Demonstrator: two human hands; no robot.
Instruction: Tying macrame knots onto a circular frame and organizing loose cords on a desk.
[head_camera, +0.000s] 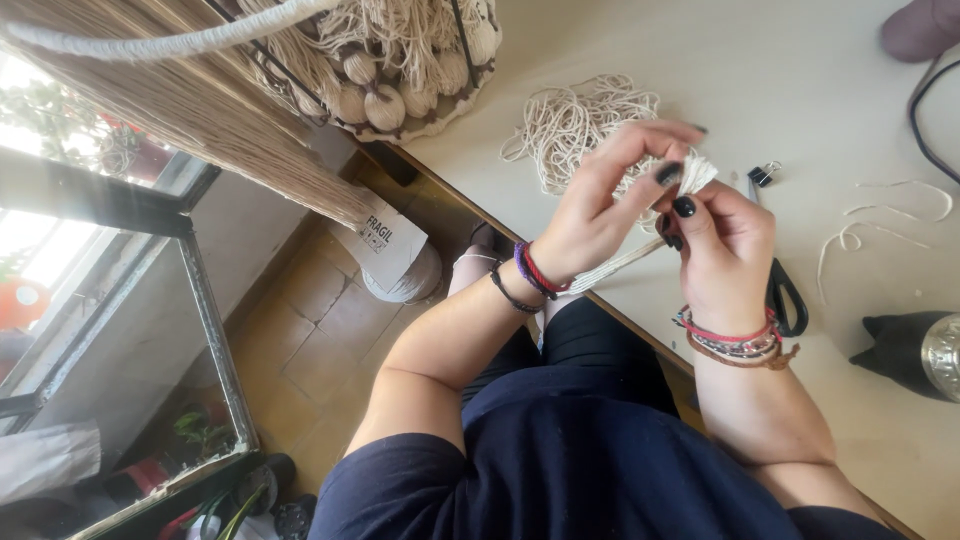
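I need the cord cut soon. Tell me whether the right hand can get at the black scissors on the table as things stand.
Probably yes, once freed. The scissors lie on the table just beside the right hand with nothing between, but that hand and the left hand are both pinching the cord bundle.

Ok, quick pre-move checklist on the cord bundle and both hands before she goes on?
1. Left hand on the cord bundle: ok, fingers meet its end.
2. Right hand grip on the bundle: ok, pinched at the top.
3. Strands trailing under the left wrist, over the table edge: ok, together, not snagged.
4. Scissors within reach: ok, beside the right wrist.
5. Binder clip free: ok, lying on the table.
6. Loose cord pile tangled with the bundle: cannot tell.
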